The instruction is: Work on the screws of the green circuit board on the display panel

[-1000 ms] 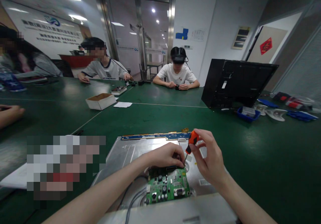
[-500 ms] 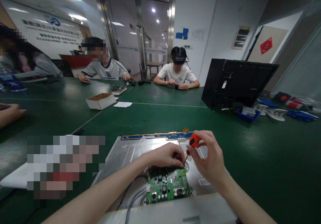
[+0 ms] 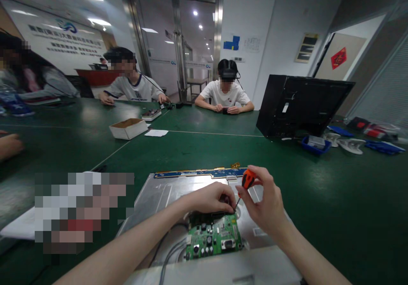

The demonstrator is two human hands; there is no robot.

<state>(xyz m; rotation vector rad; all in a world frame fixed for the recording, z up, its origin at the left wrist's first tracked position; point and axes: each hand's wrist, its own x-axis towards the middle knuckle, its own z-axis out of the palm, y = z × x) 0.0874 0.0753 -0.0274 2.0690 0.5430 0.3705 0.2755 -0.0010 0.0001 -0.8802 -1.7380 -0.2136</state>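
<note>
A green circuit board [image 3: 215, 236] lies on a silver metal panel [image 3: 153, 195], and a narrow blue board [image 3: 191, 173] runs along the panel's far edge. My right hand [image 3: 263, 195] pinches the orange and black handle of a screwdriver [image 3: 248, 178]. The screwdriver is tilted, its tip down at the upper right corner of the green board. Beside that tip, my left hand [image 3: 216, 198] has its fingers curled and bent down at the board's far edge; what they hold, if anything, is hidden. Grey cables [image 3: 172, 251] leave the board's left side.
A black monitor [image 3: 302, 106] stands at the right, with a blue tray [image 3: 315, 145] by it. An open white box [image 3: 127, 129] and a paper [image 3: 156, 133] lie left of centre. People sit across and at the left; one person's hand [image 3: 11, 146] rests at the left edge.
The screwdriver handle has turned slightly in my right hand, and its fingers have shifted a little. My left hand stays in place. The other person's hand at the left edge has moved further left.
</note>
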